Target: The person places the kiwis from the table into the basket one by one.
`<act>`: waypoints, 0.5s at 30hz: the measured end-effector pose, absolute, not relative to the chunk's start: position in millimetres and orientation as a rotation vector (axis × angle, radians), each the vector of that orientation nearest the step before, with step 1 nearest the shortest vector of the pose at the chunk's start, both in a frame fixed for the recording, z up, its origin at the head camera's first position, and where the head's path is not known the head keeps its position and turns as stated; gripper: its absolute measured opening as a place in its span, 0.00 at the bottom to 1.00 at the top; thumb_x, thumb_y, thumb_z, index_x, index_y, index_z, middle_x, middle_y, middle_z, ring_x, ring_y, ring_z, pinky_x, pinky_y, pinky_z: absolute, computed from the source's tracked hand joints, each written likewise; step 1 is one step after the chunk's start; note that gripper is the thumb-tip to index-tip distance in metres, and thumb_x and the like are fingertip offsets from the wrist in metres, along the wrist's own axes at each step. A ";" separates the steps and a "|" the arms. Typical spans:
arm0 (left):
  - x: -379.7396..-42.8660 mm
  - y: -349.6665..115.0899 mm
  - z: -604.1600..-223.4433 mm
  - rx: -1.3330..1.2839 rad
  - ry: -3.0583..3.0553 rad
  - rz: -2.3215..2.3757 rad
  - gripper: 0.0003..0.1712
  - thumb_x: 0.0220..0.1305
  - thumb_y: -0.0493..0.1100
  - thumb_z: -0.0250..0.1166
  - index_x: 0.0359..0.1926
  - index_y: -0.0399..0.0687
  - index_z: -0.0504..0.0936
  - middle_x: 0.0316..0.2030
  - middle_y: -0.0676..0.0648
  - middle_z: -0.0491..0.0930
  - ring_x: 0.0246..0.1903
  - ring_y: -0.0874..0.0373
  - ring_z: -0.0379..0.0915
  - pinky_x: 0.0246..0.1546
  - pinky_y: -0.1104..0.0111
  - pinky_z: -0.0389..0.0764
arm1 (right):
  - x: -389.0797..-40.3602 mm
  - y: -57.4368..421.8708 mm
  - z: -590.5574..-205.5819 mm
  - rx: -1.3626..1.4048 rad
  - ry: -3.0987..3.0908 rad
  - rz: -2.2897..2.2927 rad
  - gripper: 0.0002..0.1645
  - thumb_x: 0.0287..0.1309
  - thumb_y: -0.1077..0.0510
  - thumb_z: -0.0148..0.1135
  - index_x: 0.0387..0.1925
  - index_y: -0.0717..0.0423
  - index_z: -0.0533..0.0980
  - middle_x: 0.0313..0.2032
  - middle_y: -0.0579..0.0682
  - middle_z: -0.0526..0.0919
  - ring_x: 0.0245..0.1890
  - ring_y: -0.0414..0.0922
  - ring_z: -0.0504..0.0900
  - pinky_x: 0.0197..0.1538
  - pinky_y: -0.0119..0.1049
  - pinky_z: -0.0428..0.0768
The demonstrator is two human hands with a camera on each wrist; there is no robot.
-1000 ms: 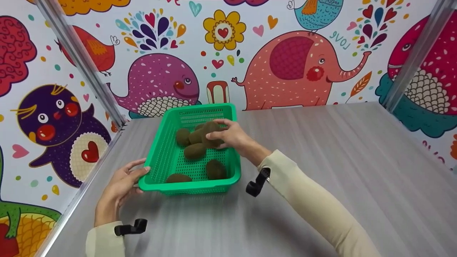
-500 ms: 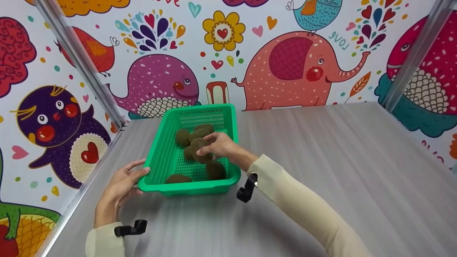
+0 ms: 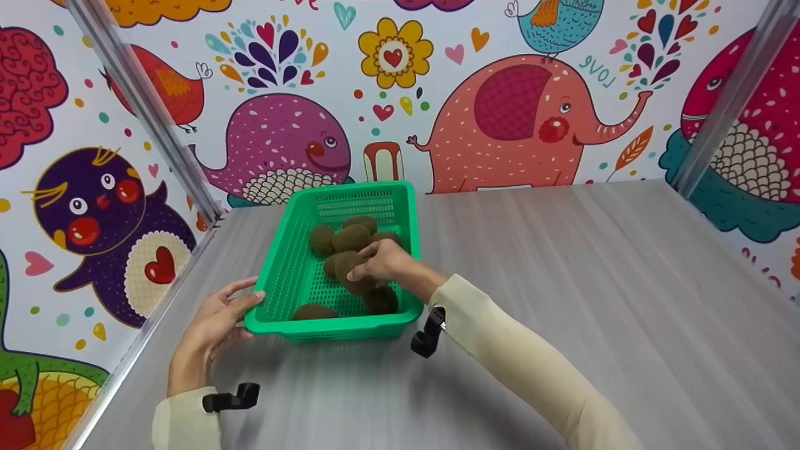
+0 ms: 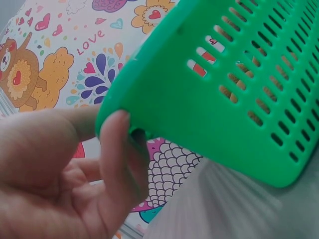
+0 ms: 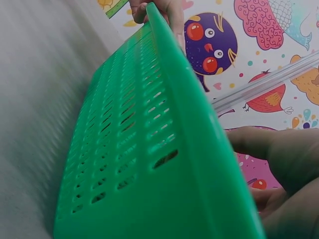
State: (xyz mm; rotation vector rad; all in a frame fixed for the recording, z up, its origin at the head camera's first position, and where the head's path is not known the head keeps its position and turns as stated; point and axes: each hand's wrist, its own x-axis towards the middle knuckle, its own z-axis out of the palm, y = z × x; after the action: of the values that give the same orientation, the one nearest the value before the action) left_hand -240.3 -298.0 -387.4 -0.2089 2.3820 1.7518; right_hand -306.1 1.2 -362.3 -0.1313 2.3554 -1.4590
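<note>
A green plastic basket (image 3: 334, 326) with slotted walls holds several brown, fuzzy kiwis. My left hand (image 3: 215, 322) grips its near-left rim; in the left wrist view the thumb (image 4: 114, 132) lies over the edge. Inside the basket, my right hand (image 3: 389, 262) holds a kiwi (image 3: 350, 272) between thumb and fingers, low among the others. One kiwi (image 3: 380, 300) lies just in front of the held one, and another (image 3: 314, 312) sits by the near wall. Behind them is a cluster with a kiwi (image 3: 352, 238) in its middle. The right wrist view shows mostly the basket's outer wall (image 5: 119, 129), which hides the held kiwi.
The basket stands on a grey wood-grain table (image 3: 550, 281), toward the back left. Printed cartoon panels (image 3: 500, 125) wall the table at the back and sides, with metal posts (image 3: 144, 106) at the corners.
My right hand has carried the kiwi from the basket's right rear toward the near middle and lowered it. A kiwi behind that hand has come into view. My left hand stays on the rim.
</note>
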 end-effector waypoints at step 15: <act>-240.8 -296.8 -387.6 -0.181 2.361 1.778 0.37 0.73 0.50 0.61 0.75 0.41 0.59 0.37 0.54 0.83 0.28 0.65 0.79 0.23 0.70 0.83 | -304.4 5.8 -361.3 -0.139 2.210 -1.567 0.29 0.61 0.58 0.68 0.62 0.61 0.74 0.56 0.57 0.81 0.57 0.54 0.81 0.61 0.45 0.81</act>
State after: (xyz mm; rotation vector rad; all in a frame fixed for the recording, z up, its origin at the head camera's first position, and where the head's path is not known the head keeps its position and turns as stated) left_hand -240.8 -296.8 -387.6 -0.1809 2.3607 1.7781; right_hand -304.4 5.8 -361.3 -0.1385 2.2103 -1.5673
